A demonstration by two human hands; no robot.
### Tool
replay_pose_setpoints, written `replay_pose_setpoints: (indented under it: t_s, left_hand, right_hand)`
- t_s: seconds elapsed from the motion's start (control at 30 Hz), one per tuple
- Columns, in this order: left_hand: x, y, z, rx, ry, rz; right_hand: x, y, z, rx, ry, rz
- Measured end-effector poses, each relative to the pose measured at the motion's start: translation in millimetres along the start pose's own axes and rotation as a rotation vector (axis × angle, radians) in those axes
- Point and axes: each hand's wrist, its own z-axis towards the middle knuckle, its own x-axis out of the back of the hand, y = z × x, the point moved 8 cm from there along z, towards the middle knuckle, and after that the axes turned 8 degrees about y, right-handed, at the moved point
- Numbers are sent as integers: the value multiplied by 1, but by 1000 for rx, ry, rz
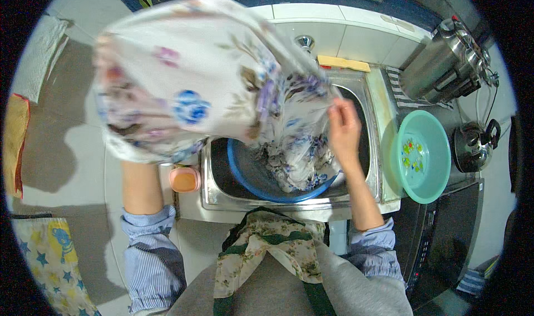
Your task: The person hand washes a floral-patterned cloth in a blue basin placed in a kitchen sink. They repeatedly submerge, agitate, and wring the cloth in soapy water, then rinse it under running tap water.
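A white flower-patterned cloth (200, 70) is lifted over the left side of the sink, blurred by motion. It covers my left hand; only the forearm shows below it. My right hand (345, 124) pinches an edge of the cloth at the sink's right side. The cloth's lower part hangs bunched in a blue basin (250, 186), which stands in the stainless steel sink (375, 166).
A green plastic basin (426, 161), a steel kettle (471, 149) and a large steel electric pot (438, 61) stand at the right. A pink container (185, 179) is left of the sink. Behind are a yellow-handled tool (344, 63) and the faucet (305, 42).
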Motion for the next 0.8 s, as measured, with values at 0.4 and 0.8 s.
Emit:
replay_pose_setpoints:
  t_s: [0.4,0.8]
  left_hand:
    - [-94,-147,-76,294,-227,-42]
    - [-79,-111,-121,577,-388,-531]
  right_hand:
    - [33,59,14,-149,-337,-772]
    - [-41,18,-24,-314,-366,123]
